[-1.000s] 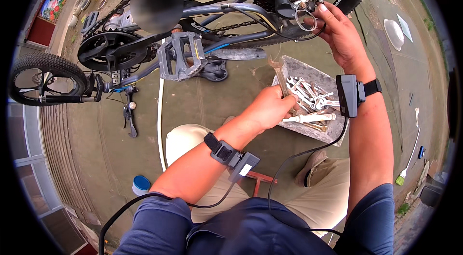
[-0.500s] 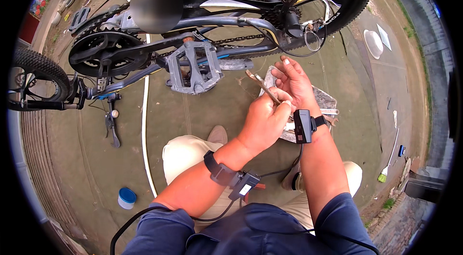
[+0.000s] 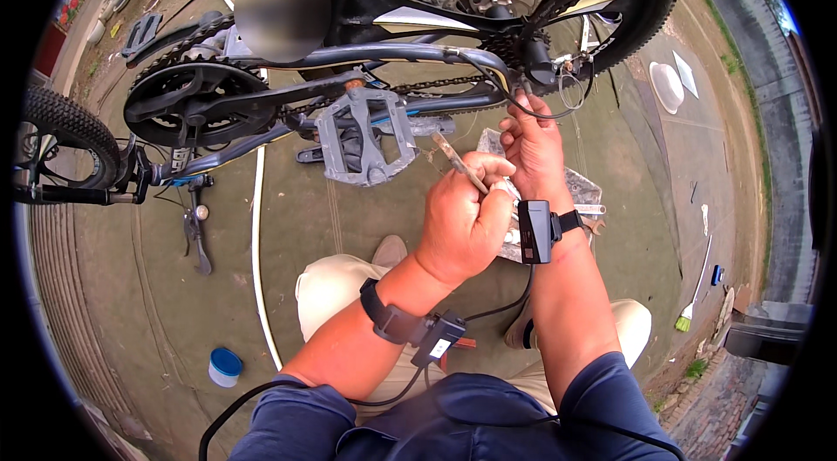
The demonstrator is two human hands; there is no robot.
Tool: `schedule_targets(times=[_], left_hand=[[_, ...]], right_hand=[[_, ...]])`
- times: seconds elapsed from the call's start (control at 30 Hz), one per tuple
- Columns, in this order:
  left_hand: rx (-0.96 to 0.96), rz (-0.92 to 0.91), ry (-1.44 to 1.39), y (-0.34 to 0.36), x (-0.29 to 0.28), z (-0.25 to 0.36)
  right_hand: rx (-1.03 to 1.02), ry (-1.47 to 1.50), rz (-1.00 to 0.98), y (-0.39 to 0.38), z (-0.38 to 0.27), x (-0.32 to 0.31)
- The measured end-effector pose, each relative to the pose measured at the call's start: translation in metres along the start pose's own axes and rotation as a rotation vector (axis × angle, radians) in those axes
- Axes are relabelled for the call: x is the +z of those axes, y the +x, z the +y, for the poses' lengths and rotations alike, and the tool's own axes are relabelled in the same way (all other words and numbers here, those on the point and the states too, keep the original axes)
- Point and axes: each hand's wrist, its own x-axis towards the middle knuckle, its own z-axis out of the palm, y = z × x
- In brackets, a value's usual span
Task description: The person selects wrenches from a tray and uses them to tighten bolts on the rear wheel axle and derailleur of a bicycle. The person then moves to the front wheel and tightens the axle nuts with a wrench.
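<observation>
My left hand [image 3: 466, 221] is closed around a slim, rusty metal bar-shaped tool [image 3: 458, 163], whose flat end sticks out toward the pedal. My right hand [image 3: 534, 151] reaches up to the rear of the bicycle frame [image 3: 410, 55]. Its thumb and fingertips pinch beside a black cable [image 3: 565, 119] below the rear hub; what they hold is too small to make out. A grey pedal [image 3: 366, 138] hangs left of my hands. Under my wrists lies a worn metal tray [image 3: 582, 186], partly hidden, with an open-end wrench [image 3: 594, 224] by its edge.
The chainring [image 3: 193, 103] and front tyre [image 3: 65, 143] are at left; the rear tyre [image 3: 667, 3] is at upper right. A white hose [image 3: 258, 234] crosses the green ground sheet. A blue-lidded tub [image 3: 225, 365] stands lower left, a brush [image 3: 693, 291] lies right.
My right hand has moved up to the frame, its spread fingers now pinching beside the cable. My left hand, still gripping the tool, has shifted slightly left and down.
</observation>
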Motion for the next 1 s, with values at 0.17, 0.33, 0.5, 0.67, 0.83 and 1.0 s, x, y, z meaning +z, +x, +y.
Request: schedule_targets(times=[0.17, 0.33, 0.5, 0.67, 0.83, 1.0], left_hand=[[0.055, -0.011, -0.022, 0.001, -0.002, -0.001], [0.038, -0.006, -0.073, 0.002, -0.003, 0.001], [0.028, 0.0, -0.057, 0.002, -0.006, 0.004], [0.029, -0.015, -0.121, 0.001, -0.005, 0.004], [0.044, -0.011, -0.146, 0.001, -0.005, 0.001], [0.015, -0.014, -0.158, 0.002, -0.006, 0.003]], right_hand=[[-0.066, 0.035, 0.072, -0.006, 0.011, 0.012], [-0.001, 0.302, -0.034, -0.001, 0.011, 0.011], [0.008, 0.147, -0.145, 0.01, 0.0, -0.005], [0.055, 0.221, -0.218, 0.011, 0.0, -0.007], [0.052, 0.166, -0.201, 0.014, -0.003, -0.001], [0.0, -0.033, -0.107, 0.013, -0.008, 0.005]])
